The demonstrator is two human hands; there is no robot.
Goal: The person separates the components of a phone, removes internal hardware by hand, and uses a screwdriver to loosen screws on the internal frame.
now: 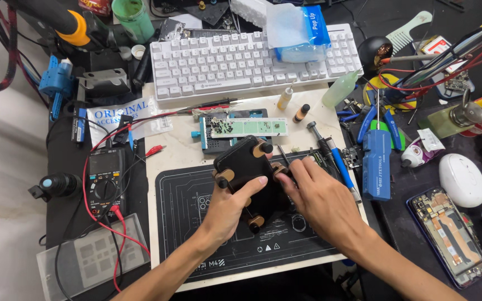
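Fingers of the left hand [227, 209] curl closed around a black phone [246, 167] fitted with round tan clamps [262, 148], thumb pressed across its back. The right hand [319, 198] bends its fingers onto the phone's right edge, gripping there. The phone sits tilted above a dark work mat [196, 223] on a cluttered repair bench, with a white keyboard [241, 61] behind, a multimeter [105, 181] left and an opened phone [447, 234] right.

Phone in clamp [246, 167] on work mat [185, 223]; keyboard [224, 64] behind; multimeter [105, 181] left; mouse [462, 179] right.
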